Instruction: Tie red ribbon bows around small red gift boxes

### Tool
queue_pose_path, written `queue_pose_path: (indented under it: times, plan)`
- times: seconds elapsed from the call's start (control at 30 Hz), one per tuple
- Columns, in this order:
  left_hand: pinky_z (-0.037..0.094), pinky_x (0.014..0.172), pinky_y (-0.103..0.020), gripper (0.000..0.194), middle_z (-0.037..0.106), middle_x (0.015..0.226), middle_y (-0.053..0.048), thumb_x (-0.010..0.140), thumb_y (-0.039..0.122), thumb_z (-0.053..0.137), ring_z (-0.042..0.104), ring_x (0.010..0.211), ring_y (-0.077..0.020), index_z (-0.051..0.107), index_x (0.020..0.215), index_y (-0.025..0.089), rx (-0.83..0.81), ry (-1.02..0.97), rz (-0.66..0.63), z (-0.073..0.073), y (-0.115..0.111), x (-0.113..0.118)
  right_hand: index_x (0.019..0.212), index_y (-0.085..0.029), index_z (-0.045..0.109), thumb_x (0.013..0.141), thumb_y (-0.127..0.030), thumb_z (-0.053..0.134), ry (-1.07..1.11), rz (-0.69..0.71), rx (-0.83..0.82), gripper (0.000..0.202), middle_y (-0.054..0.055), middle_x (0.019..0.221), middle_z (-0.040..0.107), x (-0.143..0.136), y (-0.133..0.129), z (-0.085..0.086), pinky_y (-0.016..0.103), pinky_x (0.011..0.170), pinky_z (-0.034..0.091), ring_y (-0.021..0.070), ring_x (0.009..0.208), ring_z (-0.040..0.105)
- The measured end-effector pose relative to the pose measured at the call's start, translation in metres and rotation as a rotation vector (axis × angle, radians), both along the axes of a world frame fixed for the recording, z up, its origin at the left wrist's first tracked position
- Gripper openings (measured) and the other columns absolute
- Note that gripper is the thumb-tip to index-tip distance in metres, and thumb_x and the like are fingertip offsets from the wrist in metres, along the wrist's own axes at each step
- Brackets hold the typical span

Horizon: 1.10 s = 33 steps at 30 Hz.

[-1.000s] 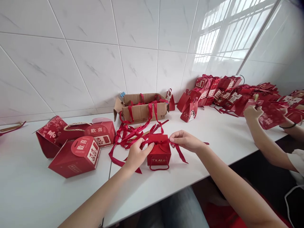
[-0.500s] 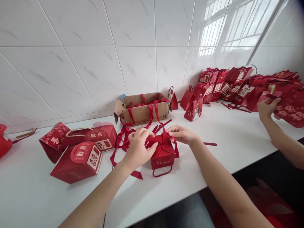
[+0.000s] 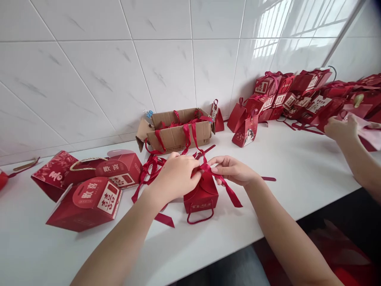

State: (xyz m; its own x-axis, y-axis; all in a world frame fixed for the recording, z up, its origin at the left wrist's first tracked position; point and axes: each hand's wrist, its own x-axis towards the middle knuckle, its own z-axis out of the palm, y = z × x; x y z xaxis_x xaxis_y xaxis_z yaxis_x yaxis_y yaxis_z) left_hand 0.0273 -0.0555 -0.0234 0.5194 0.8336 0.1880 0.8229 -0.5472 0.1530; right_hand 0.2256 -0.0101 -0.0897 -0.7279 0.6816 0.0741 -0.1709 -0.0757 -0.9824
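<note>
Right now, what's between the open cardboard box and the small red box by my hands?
Red ribbons, some draping down from the cardboard box, in the head view.

1. White table (image 3: pixel 256 214): along a tiled wall.
2. Small red gift box (image 3: pixel 204 196): upright near the front edge, red ribbon (image 3: pixel 233 195) across its top.
3. Loose red ribbons (image 3: pixel 151 169): tangled just beside it, to the left.
4. Open cardboard box (image 3: pixel 178 139): behind them, ribbons over its rim.
5. Larger red gift boxes (image 3: pixel 89 202): clustered at left.
6. Triangular red boxes (image 3: pixel 246 131): right of the cardboard box.
7. Piled red boxes (image 3: pixel 297 99): far right, against the wall.
</note>
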Motion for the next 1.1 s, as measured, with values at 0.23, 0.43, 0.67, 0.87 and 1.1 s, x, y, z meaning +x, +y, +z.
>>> queue_pose_path:
  times: [0.23,0.43,0.67,0.87,1.1]
  plan:
    - [0.037,0.083,-0.04,0.029,0.053,0.056,-0.001,0.084,0.025,0.039,0.047,0.062,-0.0184,0.039,0.056,0.02,-0.035,-0.044,0.038,-0.001,0.005,-0.01,0.092,-0.015,0.065,0.082,-0.042,0.063,-0.204,-0.057,0.145,0.029,0.002,0.075,0.058,0.0,-0.012,0.012,0.023,0.059,0.04,0.0105,0.066,0.05]
    - [0.039,0.076,-0.039,0.029,0.051,0.055,-0.003,0.081,0.024,0.041,0.047,0.065,-0.0207,0.043,0.053,0.02,-0.078,-0.079,0.073,0.0,0.007,-0.007,0.086,-0.016,0.064,0.08,-0.043,0.065,-0.271,-0.053,0.179,0.028,-0.001,0.068,0.054,0.003,-0.013,0.014,0.022,0.052,0.032,0.0077,0.057,0.041]
    - [0.04,0.064,-0.032,0.031,0.061,0.088,-0.005,0.076,0.053,0.056,0.054,0.088,-0.0264,0.056,0.084,0.024,-0.207,-0.08,0.055,0.008,0.003,-0.017,0.085,-0.016,0.065,0.079,-0.046,0.065,-0.281,-0.237,0.199,0.031,0.0,0.065,0.053,-0.005,-0.021,0.016,0.022,0.051,0.032,0.009,0.058,0.043]
    - [0.034,0.054,-0.028,0.042,0.058,0.069,-0.002,0.08,0.062,0.048,0.054,0.067,-0.0196,0.055,0.071,0.021,-0.224,-0.164,0.099,0.011,0.003,-0.018,0.086,-0.016,0.063,0.076,-0.051,0.066,-0.289,-0.23,0.195,0.037,-0.004,0.056,0.044,-0.012,-0.024,0.012,0.021,0.044,0.021,0.006,0.049,0.031]
    - [0.032,0.054,-0.027,0.034,0.057,0.063,0.0,0.088,0.042,0.043,0.047,0.056,-0.0134,0.054,0.064,0.02,-0.155,-0.215,0.041,0.008,0.007,-0.015,0.089,-0.018,0.057,0.075,-0.054,0.065,-0.329,-0.324,0.233,0.039,-0.01,0.047,0.031,-0.019,-0.025,0.009,0.021,0.043,0.017,0.0051,0.045,0.022]
